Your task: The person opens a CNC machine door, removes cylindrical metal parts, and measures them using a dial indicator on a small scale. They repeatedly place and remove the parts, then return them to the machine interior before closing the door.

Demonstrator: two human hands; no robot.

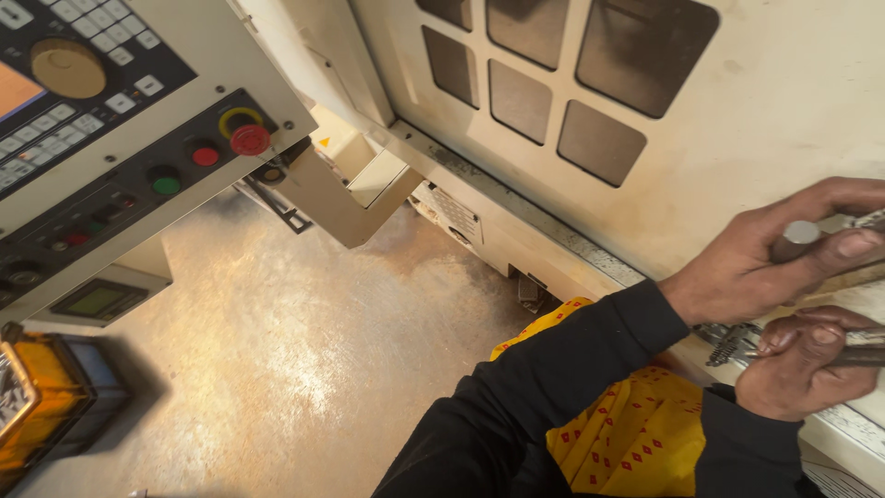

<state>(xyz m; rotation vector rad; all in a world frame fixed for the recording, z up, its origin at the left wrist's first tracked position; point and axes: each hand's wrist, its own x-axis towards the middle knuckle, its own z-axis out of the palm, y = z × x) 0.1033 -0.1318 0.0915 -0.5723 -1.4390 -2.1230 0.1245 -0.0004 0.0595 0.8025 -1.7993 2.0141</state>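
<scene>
left hand fingers closed round a grey metal rod, right hand pinching small metal part, both at machine ledge's right end; looks like fitting step, needs steady alignment.

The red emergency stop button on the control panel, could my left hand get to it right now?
Probably not at once: the left hand is closed around a metal cylinder far across from the red button. The way between looks unobstructed, though.
</scene>
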